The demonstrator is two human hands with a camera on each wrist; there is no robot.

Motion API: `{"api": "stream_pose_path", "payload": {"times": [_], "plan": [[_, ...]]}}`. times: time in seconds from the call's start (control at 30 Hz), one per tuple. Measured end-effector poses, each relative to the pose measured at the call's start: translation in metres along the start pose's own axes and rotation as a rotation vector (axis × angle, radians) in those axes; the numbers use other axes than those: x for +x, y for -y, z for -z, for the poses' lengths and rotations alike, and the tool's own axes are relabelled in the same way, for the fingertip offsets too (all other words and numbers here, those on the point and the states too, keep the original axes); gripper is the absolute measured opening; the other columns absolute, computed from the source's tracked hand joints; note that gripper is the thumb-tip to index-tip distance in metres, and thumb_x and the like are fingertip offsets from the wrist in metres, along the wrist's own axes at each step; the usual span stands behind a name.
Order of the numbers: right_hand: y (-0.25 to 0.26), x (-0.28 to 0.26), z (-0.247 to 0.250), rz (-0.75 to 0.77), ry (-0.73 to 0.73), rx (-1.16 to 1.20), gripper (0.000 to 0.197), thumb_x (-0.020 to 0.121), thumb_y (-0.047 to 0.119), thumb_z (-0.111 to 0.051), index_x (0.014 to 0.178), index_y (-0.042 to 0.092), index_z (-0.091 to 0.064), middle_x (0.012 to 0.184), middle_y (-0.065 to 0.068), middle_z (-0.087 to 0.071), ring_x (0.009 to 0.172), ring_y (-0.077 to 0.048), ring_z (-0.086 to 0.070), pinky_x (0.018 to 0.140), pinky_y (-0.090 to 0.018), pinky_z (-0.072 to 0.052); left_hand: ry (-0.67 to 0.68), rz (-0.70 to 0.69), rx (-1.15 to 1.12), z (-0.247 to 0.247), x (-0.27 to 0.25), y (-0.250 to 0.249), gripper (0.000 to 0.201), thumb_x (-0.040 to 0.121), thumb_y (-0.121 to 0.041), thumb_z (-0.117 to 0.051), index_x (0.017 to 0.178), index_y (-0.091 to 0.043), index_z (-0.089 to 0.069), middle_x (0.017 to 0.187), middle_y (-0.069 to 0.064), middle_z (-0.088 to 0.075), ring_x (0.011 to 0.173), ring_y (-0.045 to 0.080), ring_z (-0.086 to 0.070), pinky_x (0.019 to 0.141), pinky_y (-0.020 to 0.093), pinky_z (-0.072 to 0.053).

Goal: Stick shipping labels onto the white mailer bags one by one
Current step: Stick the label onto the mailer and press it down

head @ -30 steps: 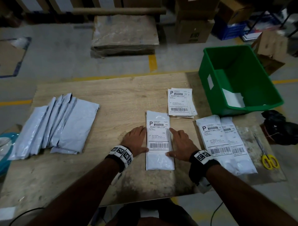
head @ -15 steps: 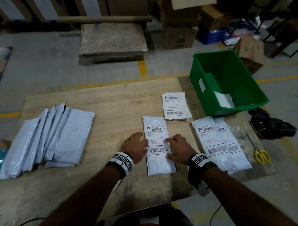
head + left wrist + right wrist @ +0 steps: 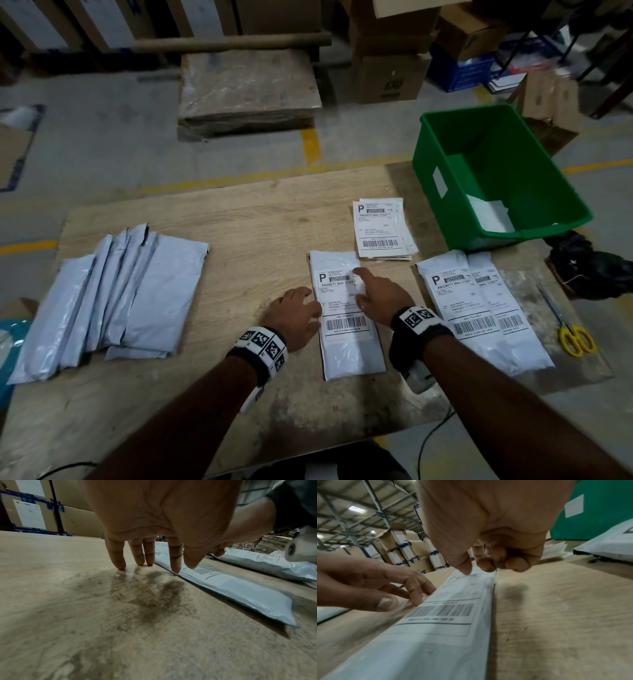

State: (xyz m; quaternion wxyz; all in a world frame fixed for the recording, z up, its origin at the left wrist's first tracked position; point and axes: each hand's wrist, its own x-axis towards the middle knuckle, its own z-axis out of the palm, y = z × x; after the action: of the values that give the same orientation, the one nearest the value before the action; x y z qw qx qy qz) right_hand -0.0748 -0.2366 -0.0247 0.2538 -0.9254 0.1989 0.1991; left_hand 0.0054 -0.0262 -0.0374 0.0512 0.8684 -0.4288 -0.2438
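A white mailer bag (image 3: pixel 352 356) lies in the middle of the wooden table (image 3: pixel 239 233) with a shipping label (image 3: pixel 342 308) on top of it. My left hand (image 3: pixel 298 313) rests flat at the bag's left edge. Its straight fingers (image 3: pixel 118 559) touch the table and the bag (image 3: pixel 240 591). My right hand (image 3: pixel 376 294) presses the label's upper right part with its outstretched index finger and thumb. Its other fingers (image 3: pixel 517 563) are curled above the label (image 3: pixel 453 601). Neither hand holds anything.
Two labelled bags (image 3: pixel 479 329) lie to the right, a stack of loose labels (image 3: pixel 380 229) behind the middle bag, a pile of plain bags (image 3: pixel 113 294) at the left. A green bin (image 3: pixel 431 192) stands at the back right, with yellow scissors (image 3: pixel 575 337) and a black bundle (image 3: pixel 592 270) nearby.
My right hand has slid from the label's lower right edge up toward its top. The left hand has stayed at the bag's left edge.
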Motion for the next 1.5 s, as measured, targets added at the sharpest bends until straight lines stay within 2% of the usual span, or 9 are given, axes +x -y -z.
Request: {"api": "stream_pose_path", "payload": {"times": [0.2, 0.3, 0.47, 0.63, 0.73, 0.93, 1.07, 1.27, 1.5], "plan": [[0.008, -0.011, -0.005, 0.003, 0.034, -0.065, 0.054, 0.088, 0.024, -0.047, 0.140, 0.030, -0.032, 0.107, -0.013, -0.066, 0.092, -0.031, -0.064, 0.075, -0.035, -0.051, 0.014, -0.042, 0.025, -0.003, -0.003, 0.007, 0.038, 0.091, -0.042, -0.052, 0.128, -0.031, -0.049, 0.153, 0.006, -0.026, 0.141, 0.026, -0.024, 0.111, 0.044, -0.030], [0.020, -0.017, -0.009, 0.152, 0.015, -0.049, 0.052, 0.088, 0.024, -0.048, 0.138, 0.034, -0.036, 0.096, -0.011, -0.069, 0.085, -0.032, -0.065, 0.065, -0.031, -0.047, 0.015, -0.049, 0.030, -0.004, -0.003, 0.008, 0.041, 0.091, -0.043, -0.051, 0.131, -0.032, -0.048, 0.155, 0.006, -0.023, 0.143, 0.026, -0.021, 0.113, 0.045, -0.028], [0.034, -0.020, -0.024, 0.175, 0.081, -0.166, 0.041, 0.086, 0.033, -0.049, 0.126, 0.036, -0.054, 0.123, -0.004, -0.064, 0.107, -0.029, -0.062, 0.085, -0.034, -0.050, 0.029, -0.046, 0.016, -0.003, -0.006, 0.010, 0.045, 0.092, -0.040, -0.052, 0.136, -0.032, -0.046, 0.158, 0.007, -0.019, 0.145, 0.025, -0.017, 0.115, 0.042, -0.023], [0.040, -0.011, -0.026, 0.195, 0.055, -0.151, 0.055, 0.085, 0.030, -0.049, 0.138, 0.036, -0.037, 0.119, -0.009, -0.063, 0.105, -0.032, -0.061, 0.083, -0.038, -0.051, 0.012, -0.043, -0.003, -0.001, -0.007, 0.013, 0.045, 0.093, -0.032, -0.050, 0.138, -0.025, -0.044, 0.154, 0.007, -0.026, 0.141, 0.026, -0.024, 0.112, 0.039, -0.028], [0.039, -0.006, -0.030, 0.164, 0.087, -0.173, 0.049, 0.083, 0.030, -0.053, 0.130, 0.032, -0.043, 0.118, -0.007, -0.062, 0.106, -0.030, -0.060, 0.083, -0.037, -0.050, -0.023, 0.008, -0.030, 0.005, 0.003, 0.013, 0.045, 0.094, -0.024, -0.050, 0.138, -0.019, -0.042, 0.145, 0.007, -0.036, 0.132, 0.028, -0.035, 0.105, 0.042, -0.037], [0.041, 0.003, -0.029, 0.225, -0.130, -0.193, 0.060, 0.083, 0.032, -0.055, 0.141, 0.028, -0.038, 0.113, -0.010, -0.056, 0.102, -0.032, -0.057, 0.079, -0.039, -0.049, -0.034, 0.066, 0.038, 0.015, 0.021, 0.011, 0.057, 0.096, -0.019, -0.048, 0.147, -0.015, -0.025, 0.137, 0.012, -0.041, 0.120, 0.031, -0.042, 0.095, 0.043, -0.043], [0.041, 0.011, -0.027, 0.181, -0.069, -0.231, 0.063, 0.083, 0.034, -0.051, 0.142, 0.033, -0.029, 0.118, -0.009, -0.057, 0.106, -0.031, -0.055, 0.083, -0.041, -0.049, 0.006, 0.107, 0.039, 0.022, 0.032, 0.013, 0.062, 0.097, -0.018, -0.046, 0.151, -0.020, -0.016, 0.135, 0.014, -0.041, 0.119, 0.033, -0.044, 0.091, 0.044, -0.044], [0.043, 0.001, -0.026, 0.198, -0.003, -0.230, 0.044, 0.085, 0.028, -0.050, 0.129, 0.032, -0.046, 0.105, -0.009, -0.056, 0.094, -0.033, -0.060, 0.074, -0.036, -0.047, 0.085, 0.130, 0.120, 0.026, 0.043, 0.014, 0.072, 0.091, -0.005, -0.048, 0.151, -0.031, -0.018, 0.132, 0.015, -0.040, 0.118, 0.034, -0.044, 0.091, 0.044, -0.046], [0.033, -0.039, -0.039, 0.293, 0.101, -0.263, 0.048, 0.085, 0.028, -0.050, 0.133, 0.029, -0.048, 0.104, -0.013, -0.056, 0.092, -0.036, -0.058, 0.072, -0.036, -0.046, 0.043, 0.126, 0.153, 0.022, 0.041, 0.015, 0.069, 0.092, -0.007, -0.045, 0.151, -0.033, -0.019, 0.128, 0.013, -0.042, 0.113, 0.032, -0.046, 0.087, 0.043, -0.045]]}}
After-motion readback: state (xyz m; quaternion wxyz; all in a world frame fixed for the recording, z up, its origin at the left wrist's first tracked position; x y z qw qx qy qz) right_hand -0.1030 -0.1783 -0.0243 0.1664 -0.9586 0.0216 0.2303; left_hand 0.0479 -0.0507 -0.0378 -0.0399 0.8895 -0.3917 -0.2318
